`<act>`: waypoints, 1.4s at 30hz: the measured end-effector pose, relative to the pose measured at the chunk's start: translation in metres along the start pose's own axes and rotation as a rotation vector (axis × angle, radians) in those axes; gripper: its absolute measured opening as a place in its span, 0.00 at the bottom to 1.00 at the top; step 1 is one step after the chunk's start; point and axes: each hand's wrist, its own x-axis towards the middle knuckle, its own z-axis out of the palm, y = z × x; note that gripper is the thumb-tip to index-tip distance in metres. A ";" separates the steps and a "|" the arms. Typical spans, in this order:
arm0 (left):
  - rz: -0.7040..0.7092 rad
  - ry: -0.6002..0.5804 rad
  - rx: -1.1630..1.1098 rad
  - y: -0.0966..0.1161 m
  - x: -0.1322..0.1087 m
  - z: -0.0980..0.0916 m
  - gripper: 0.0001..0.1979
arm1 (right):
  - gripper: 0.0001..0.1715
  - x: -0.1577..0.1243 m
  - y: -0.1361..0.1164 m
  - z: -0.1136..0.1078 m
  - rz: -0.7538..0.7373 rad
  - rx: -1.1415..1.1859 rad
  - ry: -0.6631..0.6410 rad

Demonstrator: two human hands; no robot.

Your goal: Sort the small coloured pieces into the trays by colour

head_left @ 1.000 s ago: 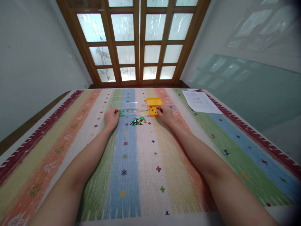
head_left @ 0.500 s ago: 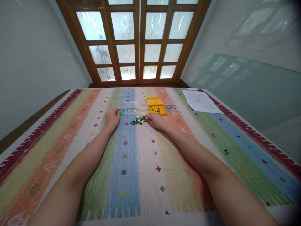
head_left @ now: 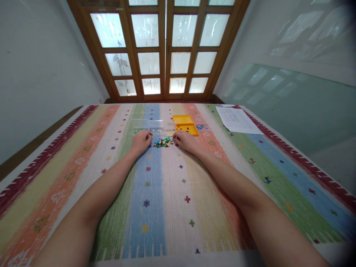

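Note:
A small pile of tiny coloured pieces [head_left: 163, 142] lies on the striped cloth [head_left: 167, 193] far out in front of me. My left hand [head_left: 141, 141] rests just left of the pile, fingers curled toward it. My right hand [head_left: 185, 139] sits at the pile's right edge, fingers pinched at the pieces. Behind the pile stand clear compartments [head_left: 150, 128] with green and yellow pieces and an orange tray [head_left: 184, 125] holding dark pieces. What the fingertips hold is too small to make out.
Blue pieces [head_left: 202, 127] lie right of the orange tray. A printed sheet of paper [head_left: 236, 119] lies at the far right of the table. Wooden glazed doors [head_left: 164, 48] stand behind the table, with a glass panel [head_left: 292, 107] on the right.
My right hand came back from the orange tray to the pile. My left hand left the green pieces and moved right, to the pile's left edge.

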 end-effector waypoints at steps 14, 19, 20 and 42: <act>0.090 -0.080 -0.030 -0.001 -0.002 0.001 0.12 | 0.08 0.006 0.020 -0.011 0.119 0.083 0.282; 0.114 -0.103 -0.040 0.000 -0.003 0.000 0.12 | 0.08 0.000 0.066 -0.027 0.272 0.012 0.448; 0.113 -0.112 -0.037 0.000 -0.003 0.000 0.12 | 0.07 -0.001 0.077 -0.029 0.299 -0.013 0.482; 0.140 -0.125 -0.056 -0.001 -0.002 0.003 0.11 | 0.18 0.002 0.000 0.002 -0.152 0.040 0.003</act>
